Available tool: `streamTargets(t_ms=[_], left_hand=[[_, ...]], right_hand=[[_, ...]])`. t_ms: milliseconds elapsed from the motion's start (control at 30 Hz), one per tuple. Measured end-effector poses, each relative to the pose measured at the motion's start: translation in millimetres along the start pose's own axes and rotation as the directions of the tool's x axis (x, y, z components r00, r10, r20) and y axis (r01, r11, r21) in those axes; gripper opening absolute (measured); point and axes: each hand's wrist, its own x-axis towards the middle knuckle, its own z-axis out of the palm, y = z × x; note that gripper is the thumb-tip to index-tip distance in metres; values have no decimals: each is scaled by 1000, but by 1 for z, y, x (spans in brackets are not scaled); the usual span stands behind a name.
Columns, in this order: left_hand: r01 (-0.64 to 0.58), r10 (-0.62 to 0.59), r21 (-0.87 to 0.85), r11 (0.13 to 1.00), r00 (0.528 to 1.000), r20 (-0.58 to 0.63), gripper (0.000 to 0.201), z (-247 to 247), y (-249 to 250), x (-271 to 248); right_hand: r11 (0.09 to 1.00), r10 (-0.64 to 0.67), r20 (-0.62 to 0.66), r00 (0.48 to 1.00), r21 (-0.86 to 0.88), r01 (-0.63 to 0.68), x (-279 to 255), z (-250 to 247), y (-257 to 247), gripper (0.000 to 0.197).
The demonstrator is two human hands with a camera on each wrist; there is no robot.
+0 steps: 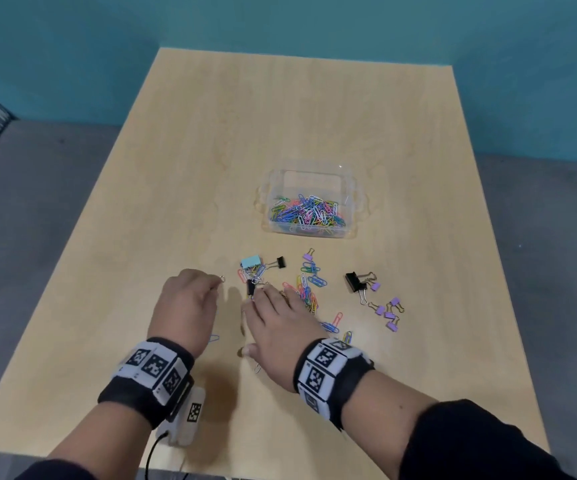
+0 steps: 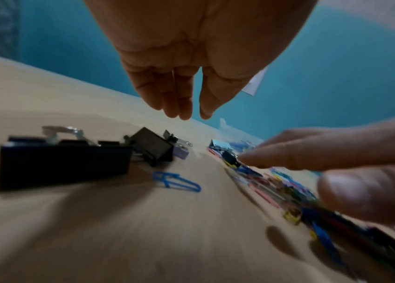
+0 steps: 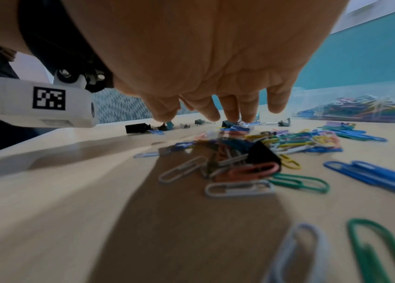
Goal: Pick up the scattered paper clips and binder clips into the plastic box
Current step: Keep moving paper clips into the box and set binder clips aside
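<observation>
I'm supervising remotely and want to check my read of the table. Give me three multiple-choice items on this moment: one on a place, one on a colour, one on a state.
1. Where does the plastic box stand relative to the loose clips?
A. farther up the table
B. at the near edge
C. off the table

2. What colour is the widest binder clip beside the black binder clip?
A. red
B. light blue
C. yellow

3. How is the right hand held?
A. in a fist
B. gripping the box
C. fingers spread flat over the paper clips

Key: 1 A, the box lies beyond the scatter; 2 B, its body is pale blue; 3 C, straight fingers reach over the pile.
</observation>
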Motion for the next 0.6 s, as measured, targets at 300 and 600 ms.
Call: streamTargets(t_ms=[300,600], left_hand=[[-328,270,315,890,939,214,38,11,13,23],[-353,273,373,858,929,252,32,9,12,9]], right_hand=[[996,77,17,997,-50,-76,4,-4,-16,71],[1000,-17,38,999,-12,17,-22,9,-1,67]])
